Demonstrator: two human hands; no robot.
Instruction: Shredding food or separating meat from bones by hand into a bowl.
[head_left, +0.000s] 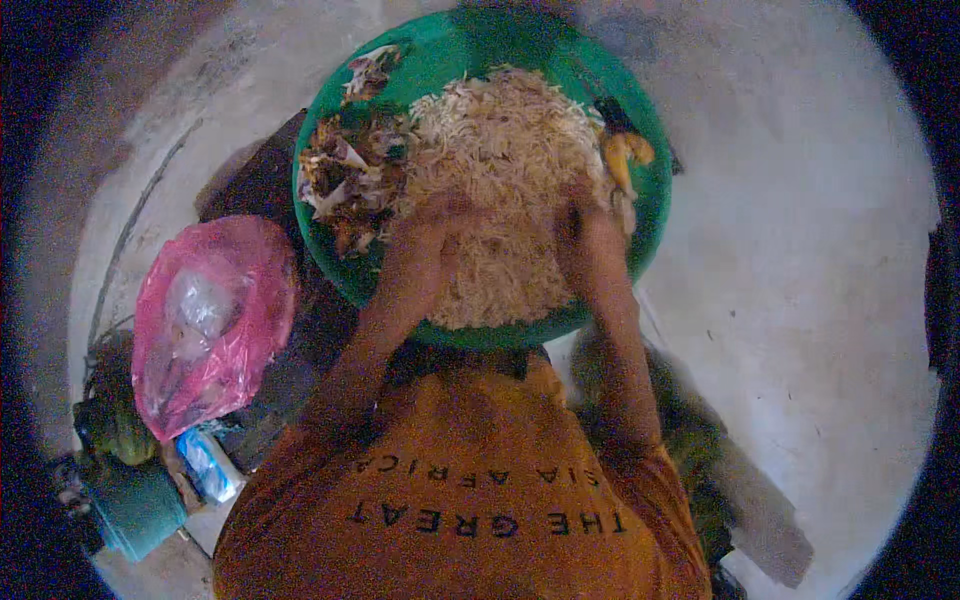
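Note:
A large round green basin (652, 217) lies before me, holding a broad heap of pale shredded strips (510, 150) that look like a shredded vegetable. On the heap's left part rests my left hand (442, 221), and my right hand (581, 217) is at its right part. Blur and dim light hide the fingers, so what either hand holds cannot be told. Brown and whitish peelings or scraps (349, 172) are piled along the basin's left side. Near its right wall are a yellowish piece (621, 161) and a dark object (613, 112), both unclear.
On the left lies an open pink plastic bag (262, 300) with clear plastic inside. Below it are a blue and white packet (208, 463), a teal flat item (139, 506) and a greenish rounded object (124, 427). Pale floor (787, 262) extends on the right.

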